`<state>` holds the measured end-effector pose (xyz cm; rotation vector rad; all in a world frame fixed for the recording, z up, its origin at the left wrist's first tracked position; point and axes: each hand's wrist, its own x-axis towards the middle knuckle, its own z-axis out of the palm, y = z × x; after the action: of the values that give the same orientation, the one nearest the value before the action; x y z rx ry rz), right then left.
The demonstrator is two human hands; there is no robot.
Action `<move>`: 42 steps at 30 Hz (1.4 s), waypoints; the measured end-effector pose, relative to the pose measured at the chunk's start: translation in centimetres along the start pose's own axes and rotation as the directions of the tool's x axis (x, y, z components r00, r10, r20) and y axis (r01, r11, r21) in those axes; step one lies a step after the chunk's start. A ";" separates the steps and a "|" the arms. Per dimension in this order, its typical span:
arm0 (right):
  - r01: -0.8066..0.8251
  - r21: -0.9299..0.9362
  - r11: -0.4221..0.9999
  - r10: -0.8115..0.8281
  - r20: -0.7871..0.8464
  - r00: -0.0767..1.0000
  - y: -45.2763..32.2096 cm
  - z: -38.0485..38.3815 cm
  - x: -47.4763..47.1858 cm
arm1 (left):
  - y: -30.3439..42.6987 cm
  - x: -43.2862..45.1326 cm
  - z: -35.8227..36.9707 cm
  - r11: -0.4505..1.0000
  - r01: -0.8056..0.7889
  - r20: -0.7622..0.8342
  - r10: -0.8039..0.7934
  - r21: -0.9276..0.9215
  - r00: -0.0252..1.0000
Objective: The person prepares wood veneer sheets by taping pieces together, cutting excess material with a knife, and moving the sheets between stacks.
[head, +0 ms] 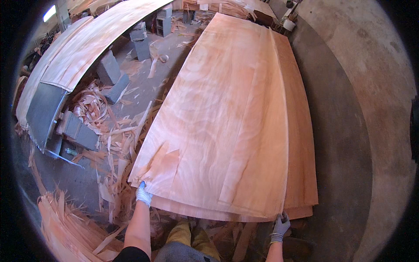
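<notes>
A large sheet of thin wood veneer (209, 118) stretches out before me, with pale wavy grain and a torn patch (162, 160) by its near left corner. My left hand (143, 194), in a white and blue glove, grips the near edge close to that corner. At the near right corner my right hand (281, 226), in a grey glove, has hold of the sheet's edge. Beneath it lie more veneer sheets (299, 157), which stick out on the right and along the near side. The fingers under the edges are partly hidden.
Concrete blocks (108, 68) stand on the floor to the left, among curled veneer scraps (90, 106). Farther left, another long stack of veneer (98, 42) runs away from me. A heap of splintered strips (70, 226) lies at lower left. Concrete floor (340, 131) extends along the right.
</notes>
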<state>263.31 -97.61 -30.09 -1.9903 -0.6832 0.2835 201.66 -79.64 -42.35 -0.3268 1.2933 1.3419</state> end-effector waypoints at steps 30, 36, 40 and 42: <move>-0.318 0.043 0.947 0.315 0.078 0.946 0.1 2.6 8.6 | -6.6 7.4 -2.6 0.996 -0.084 -0.143 0.087 0.032 0.986; -0.241 0.082 0.967 0.233 0.097 0.968 5.5 3.7 9.2 | -5.9 7.1 -1.6 0.989 -0.063 -0.023 0.067 0.133 0.998; -0.316 -0.102 0.943 0.332 0.315 0.889 7.5 1.3 7.9 | -5.5 0.6 0.8 0.989 0.016 -0.081 -0.004 0.148 0.997; -0.306 -0.102 0.947 0.322 0.335 0.885 9.9 0.8 7.3 | -5.6 0.0 0.1 0.990 -0.012 -0.046 0.019 0.139 0.999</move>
<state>272.28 -96.48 -38.46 -2.1149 -0.5828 0.8402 206.34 -81.22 -44.95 -0.2542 1.4234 1.2563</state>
